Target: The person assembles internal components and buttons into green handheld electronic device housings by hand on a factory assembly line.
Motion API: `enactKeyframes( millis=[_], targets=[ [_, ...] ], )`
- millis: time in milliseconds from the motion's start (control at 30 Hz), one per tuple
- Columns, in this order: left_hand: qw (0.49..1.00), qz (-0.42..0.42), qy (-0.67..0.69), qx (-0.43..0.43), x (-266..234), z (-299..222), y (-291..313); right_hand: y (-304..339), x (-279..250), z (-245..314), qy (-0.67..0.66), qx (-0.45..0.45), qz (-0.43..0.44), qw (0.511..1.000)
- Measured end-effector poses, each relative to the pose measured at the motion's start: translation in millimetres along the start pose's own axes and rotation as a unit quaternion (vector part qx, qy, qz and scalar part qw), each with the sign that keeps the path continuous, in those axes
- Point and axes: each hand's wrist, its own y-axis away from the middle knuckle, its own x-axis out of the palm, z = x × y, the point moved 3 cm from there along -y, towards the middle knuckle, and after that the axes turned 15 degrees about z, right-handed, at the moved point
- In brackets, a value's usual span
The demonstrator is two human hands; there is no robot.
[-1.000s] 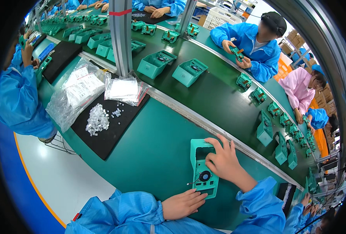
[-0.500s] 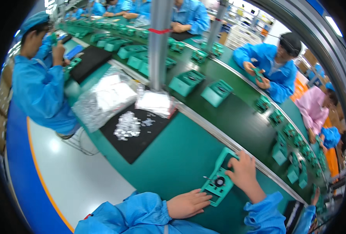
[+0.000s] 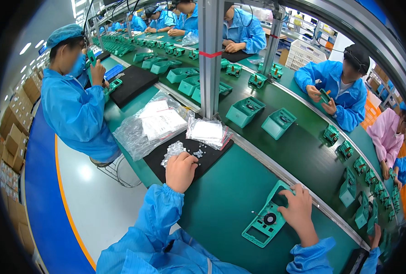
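Observation:
My left hand (image 3: 181, 172) reaches onto the black mat at the near edge of a pile of small clear-white pieces (image 3: 173, 150). Its fingers are bent down and drawn together; whatever is between the tips is too small to make out. Flat on the green bench lies a green plastic housing (image 3: 257, 232), with a round black part, likely a speaker, and a rectangular opening at its near end. My right hand (image 3: 299, 211) grips the far right part of this housing, thumb and fingers curved over its edge.
Clear plastic bags with white contents (image 3: 159, 119) lie beside the black mat (image 3: 217, 158). A metal post (image 3: 211, 68) rises behind them. Beyond the metal rail, a conveyor carries green housings (image 3: 279, 123). Co-workers in blue sit at the left (image 3: 72, 102) and across the line (image 3: 333, 86).
My left hand has left the near end of the housing and moved left and away to the pile. My right hand stays on the housing. The whole view has shifted.

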Motion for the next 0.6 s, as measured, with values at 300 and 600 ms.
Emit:
enactKeyframes(
  millis=[300, 600],
  targets=[
    [0.998, 0.051, -0.016, 0.037, 1, -11, -9, 2, 3, 9, -0.011, -0.005, -0.030, 0.999],
    [0.948, 0.148, 0.112, 0.258, -6, -162, 78, -3, 7, 20, 0.023, -0.018, -0.066, 0.997]
  ],
)
